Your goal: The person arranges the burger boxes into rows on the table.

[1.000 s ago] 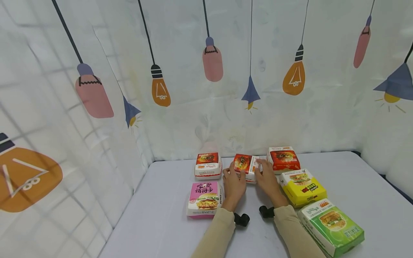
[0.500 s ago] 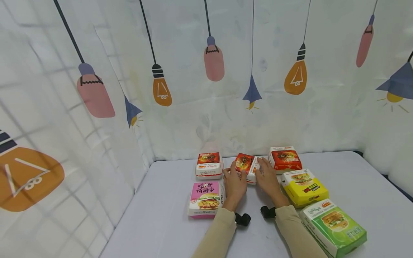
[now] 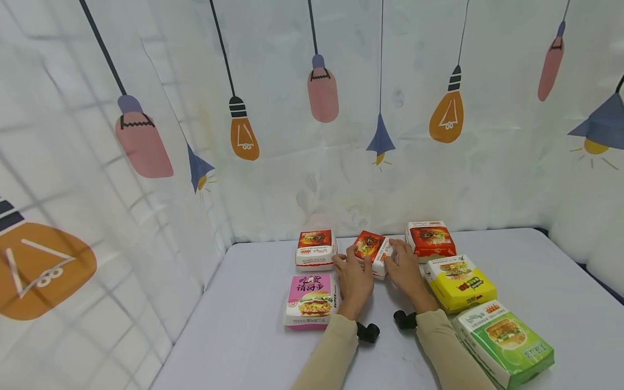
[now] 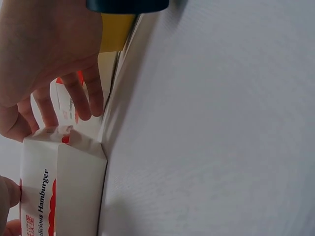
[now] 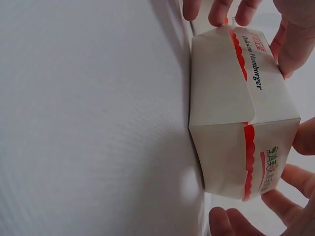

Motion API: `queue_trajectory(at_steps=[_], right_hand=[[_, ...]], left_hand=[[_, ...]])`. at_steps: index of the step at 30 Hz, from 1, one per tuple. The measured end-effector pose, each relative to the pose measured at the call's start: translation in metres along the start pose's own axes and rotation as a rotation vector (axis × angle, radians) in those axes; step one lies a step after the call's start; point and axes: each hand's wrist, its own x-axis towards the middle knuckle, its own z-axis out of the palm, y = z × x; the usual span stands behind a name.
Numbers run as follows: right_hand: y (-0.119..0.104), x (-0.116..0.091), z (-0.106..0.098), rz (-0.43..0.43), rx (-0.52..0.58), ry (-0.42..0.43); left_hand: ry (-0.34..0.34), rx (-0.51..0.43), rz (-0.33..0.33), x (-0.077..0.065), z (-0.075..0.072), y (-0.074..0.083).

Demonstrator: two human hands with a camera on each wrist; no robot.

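Observation:
In the head view, a red and white burger box (image 3: 375,249) lies at the table's far side, turned at a slight angle. My left hand (image 3: 355,281) grips its left side, thumb at the front, with other fingers spread leftward. My right hand (image 3: 407,274) holds the right end, thumb near the front corner and fingertips on top. The left wrist view shows the box's white side (image 4: 81,191) with "Hamburger" lettering. In the right wrist view, fingers of both hands surround the burger box (image 5: 221,83), which rests on the table.
Left stand another red and white burger box (image 3: 316,251) and a pink one (image 3: 311,302). A red box (image 3: 430,240), a yellow box (image 3: 459,283) and a green box (image 3: 504,341) line the right. A patterned curtain (image 3: 283,200) hangs behind the white table (image 3: 244,325).
The middle burger box has turned slightly clockwise between my hands. My left fingers have spread a little leftward. The other boxes keep their places, apart from a small camera shift.

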Motion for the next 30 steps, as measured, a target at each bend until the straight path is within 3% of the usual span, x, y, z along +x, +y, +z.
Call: queue_trajectory(at_steps=[12,19,30], right_hand=[[0.0004,0.0008,0.0015,0.017,-0.007,0.006],[0.003,0.0022,0.0017,0.009,-0.015,-0.015],[0.0043,0.0024,0.0028,0.001,0.008,0.019]], left_hand=[[-0.001,0.036,0.058,0.0017,0.0048,-0.0034],[-0.049,0.046,0.041,0.0007,0.0053,-0.0031],[-0.095,-0.052,0.035,0.0021,0.0031,-0.0052]])
